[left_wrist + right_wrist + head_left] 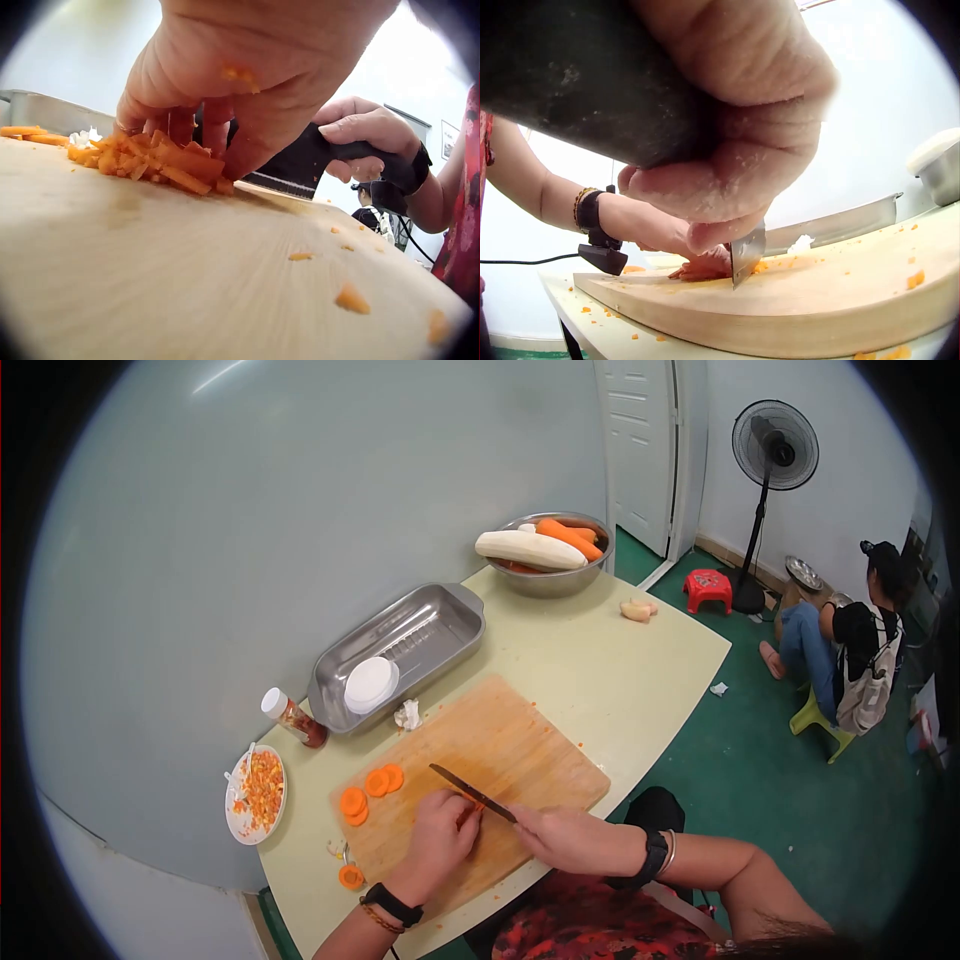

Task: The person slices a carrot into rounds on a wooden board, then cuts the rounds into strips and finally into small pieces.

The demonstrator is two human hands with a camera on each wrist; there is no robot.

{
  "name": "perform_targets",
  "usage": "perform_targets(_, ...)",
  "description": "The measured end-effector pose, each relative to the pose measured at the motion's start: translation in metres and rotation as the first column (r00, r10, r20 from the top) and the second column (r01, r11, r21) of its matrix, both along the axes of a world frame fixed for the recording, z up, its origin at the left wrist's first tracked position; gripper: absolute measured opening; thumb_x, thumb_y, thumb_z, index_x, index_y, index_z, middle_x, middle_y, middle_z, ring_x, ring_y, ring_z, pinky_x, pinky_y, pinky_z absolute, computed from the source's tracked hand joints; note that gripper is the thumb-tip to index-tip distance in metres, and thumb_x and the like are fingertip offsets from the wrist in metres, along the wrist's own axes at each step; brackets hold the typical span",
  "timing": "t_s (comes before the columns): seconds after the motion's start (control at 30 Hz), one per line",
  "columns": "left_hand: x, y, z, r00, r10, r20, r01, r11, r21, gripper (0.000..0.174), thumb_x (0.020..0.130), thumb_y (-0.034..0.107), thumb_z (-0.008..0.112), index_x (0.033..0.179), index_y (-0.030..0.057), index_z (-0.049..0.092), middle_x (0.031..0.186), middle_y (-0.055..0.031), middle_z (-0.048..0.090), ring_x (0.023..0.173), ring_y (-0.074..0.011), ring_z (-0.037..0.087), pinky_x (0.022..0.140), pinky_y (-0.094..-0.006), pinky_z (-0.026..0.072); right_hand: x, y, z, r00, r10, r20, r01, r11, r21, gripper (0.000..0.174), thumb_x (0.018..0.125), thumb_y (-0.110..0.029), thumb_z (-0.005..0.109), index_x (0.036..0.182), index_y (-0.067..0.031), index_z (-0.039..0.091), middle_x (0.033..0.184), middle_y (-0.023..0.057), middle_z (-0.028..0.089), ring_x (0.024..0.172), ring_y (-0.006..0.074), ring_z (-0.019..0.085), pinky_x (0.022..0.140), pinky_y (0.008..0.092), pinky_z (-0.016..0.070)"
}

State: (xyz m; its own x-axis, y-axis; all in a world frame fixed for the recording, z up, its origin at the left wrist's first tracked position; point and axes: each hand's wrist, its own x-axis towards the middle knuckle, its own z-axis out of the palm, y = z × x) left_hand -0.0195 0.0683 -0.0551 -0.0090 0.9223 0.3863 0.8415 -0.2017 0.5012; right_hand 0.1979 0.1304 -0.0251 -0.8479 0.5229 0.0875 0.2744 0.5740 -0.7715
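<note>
My right hand (pixel 568 838) grips the black handle of a knife (pixel 470 791), its blade standing on the wooden cutting board (pixel 540 745). Close beside the blade, my left hand (pixel 442 834) rests with bent fingers on a pile of cut carrot pieces (pixel 161 161). In the right wrist view the blade (pixel 748 253) meets the board next to my left fingertips. Round carrot slices (pixel 378 782) lie on the board's left part, and another slice (pixel 351 877) lies by its lower left edge. My left fingers partly hide the carrot pile in the head view.
Behind the board stand a metal tray (pixel 425 625) with a white round lid (pixel 371 682) and a metal bowl (pixel 548 582) of vegetables. A jar (pixel 300 724) and a plate of diced food (pixel 262 790) are at the left. A person (pixel 862 630) sits at the far right.
</note>
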Motion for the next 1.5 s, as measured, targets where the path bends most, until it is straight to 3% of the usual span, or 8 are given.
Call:
perform_targets(0.1, -0.001, 0.001, 0.004, 1.0, 0.003, 0.003, -0.002, 0.997, -0.071, 0.007, 0.076, 0.007, 0.07, 0.08, 0.0008, 0.068, 0.078, -0.016, 0.06, 0.078, -0.0357, 0.057, 0.071, -0.043, 0.0467, -0.002, 0.002, 0.005, 1.0, 0.018, -0.011, -0.017, 0.998, 0.06, 0.026, 0.093, -0.009, 0.048, 0.109, 0.0116, 0.048, 0.067, 0.0271, 0.06, 0.063, 0.0431, 0.061, 0.057, 0.0496, 0.0489)
perform_targets(0.37, -0.003, 0.008, 0.006, 0.999, 0.009, 0.031, -0.003, 0.983, -0.186, 0.01, 0.079, 0.009, 0.068, 0.084, 0.0014, 0.073, 0.077, -0.0185, 0.061, 0.077, -0.0363, 0.06, 0.069, -0.0431, 0.0498, -0.004, 0.002, 0.003, 0.999, 0.02, -0.043, -0.014, 0.991, 0.137, 0.026, 0.088, -0.004, 0.05, 0.108, 0.0127, 0.048, 0.064, 0.0257, 0.06, 0.061, 0.042, 0.062, 0.053, 0.0487, 0.0485)
perform_targets(0.7, -0.003, 0.006, 0.004, 1.0, 0.014, -0.021, -0.017, 0.99, -0.141, 0.01, 0.079, 0.009, 0.068, 0.082, 0.0013, 0.073, 0.077, -0.0185, 0.062, 0.075, -0.036, 0.061, 0.067, -0.0423, 0.0505, -0.007, -0.001, 0.01, 0.995, 0.044, 0.092, -0.058, 0.986, 0.159, 0.024, 0.084, 0.0, 0.048, 0.106, 0.0112, 0.047, 0.063, 0.0247, 0.06, 0.06, 0.0413, 0.062, 0.051, 0.0478, 0.0486)
perform_targets(0.8, -0.002, 0.006, -0.001, 1.0, 0.005, 0.008, -0.005, 0.993, -0.114, 0.009, 0.079, 0.009, 0.068, 0.08, 0.0015, 0.072, 0.075, -0.0186, 0.062, 0.075, -0.0363, 0.06, 0.068, -0.0431, 0.0505, -0.023, 0.006, 0.003, 0.992, 0.058, 0.112, -0.072, 0.99, 0.118, 0.038, 0.087, -0.002, 0.047, 0.123, 0.0086, 0.043, 0.066, 0.0242, 0.06, 0.06, 0.041, 0.061, 0.05, 0.047, 0.0463)
perform_targets(1.03, -0.003, 0.005, 0.005, 0.997, 0.034, -0.063, -0.041, 0.993, -0.114, 0.011, 0.077, 0.008, 0.072, 0.082, -0.0013, 0.071, 0.074, -0.0176, 0.064, 0.07, -0.0335, 0.063, 0.064, -0.0398, 0.0508, -0.024, 0.012, 0.003, 0.998, 0.008, 0.062, -0.015, 0.992, 0.126, 0.032, 0.092, -0.007, 0.048, 0.12, 0.0092, 0.045, 0.068, 0.0234, 0.06, 0.061, 0.0412, 0.061, 0.053, 0.0488, 0.0465)
perform_targets(1.2, -0.007, 0.004, 0.0, 0.998, 0.056, 0.021, -0.051, 0.982, -0.182, 0.012, 0.077, 0.009, 0.073, 0.08, -0.0024, 0.071, 0.073, -0.0176, 0.064, 0.065, -0.0316, 0.063, 0.06, -0.0381, 0.0502, -0.019, 0.004, 0.002, 0.999, -0.003, 0.047, -0.003, 0.99, 0.138, 0.027, 0.092, -0.007, 0.049, 0.115, 0.0073, 0.045, 0.066, 0.0234, 0.06, 0.06, 0.0422, 0.06, 0.053, 0.0496, 0.0468)
perform_targets(1.4, -0.004, 0.003, 0.005, 1.0, 0.026, -0.01, -0.027, 0.992, -0.126, 0.008, 0.077, 0.007, 0.072, 0.08, -0.0009, 0.071, 0.073, -0.0175, 0.064, 0.069, -0.0329, 0.063, 0.063, -0.0394, 0.0506, -0.019, -0.002, 0.0, 0.999, -0.012, 0.046, 0.003, 0.981, 0.193, 0.031, 0.09, -0.005, 0.05, 0.117, 0.0079, 0.044, 0.062, 0.0222, 0.058, 0.056, 0.041, 0.06, 0.051, 0.0477, 0.0473)
perform_targets(1.5, -0.004, 0.004, 0.003, 1.0, 0.009, -0.016, -0.011, 0.994, -0.105, 0.007, 0.077, 0.007, 0.071, 0.08, 0.0, 0.072, 0.075, -0.0172, 0.065, 0.072, -0.0341, 0.063, 0.066, -0.0402, 0.0507, -0.011, -0.002, 0.012, 0.993, 0.049, 0.105, -0.071, 0.973, 0.218, 0.038, 0.082, 0.0, 0.05, 0.117, 0.0122, 0.043, 0.062, 0.0231, 0.06, 0.057, 0.0398, 0.062, 0.049, 0.0475, 0.0488)
